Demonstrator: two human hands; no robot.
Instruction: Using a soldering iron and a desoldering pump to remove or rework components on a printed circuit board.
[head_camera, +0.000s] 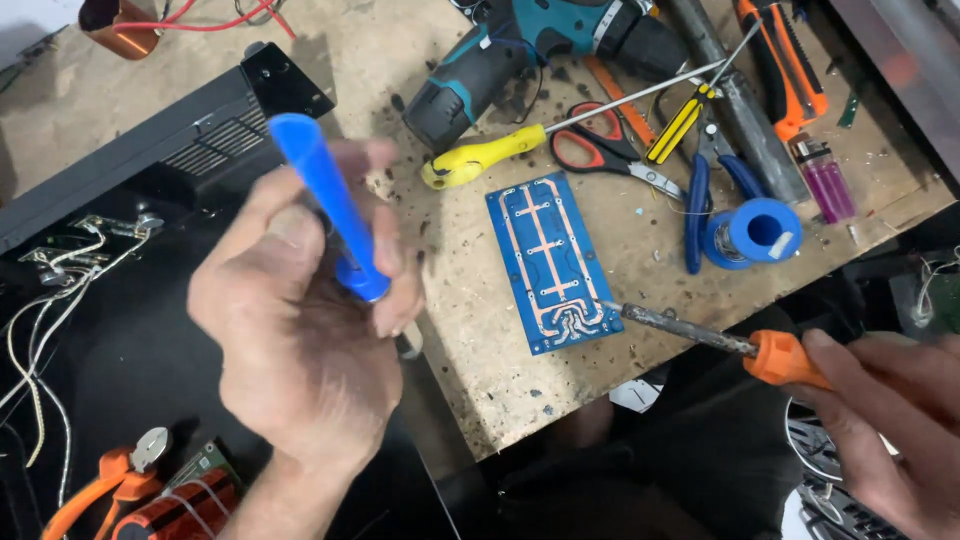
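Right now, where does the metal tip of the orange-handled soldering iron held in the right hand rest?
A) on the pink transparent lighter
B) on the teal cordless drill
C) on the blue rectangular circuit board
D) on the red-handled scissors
C: the right hand holds the orange-handled soldering iron, and its tip meets the lower right corner of the blue rectangular circuit board, away from the other tools.

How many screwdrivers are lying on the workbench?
2: a yellow-handled screwdriver beside the red-handled scissors, and a smaller yellow-and-black-handled screwdriver just right of them. Others may be hidden among the tools at the top edge.
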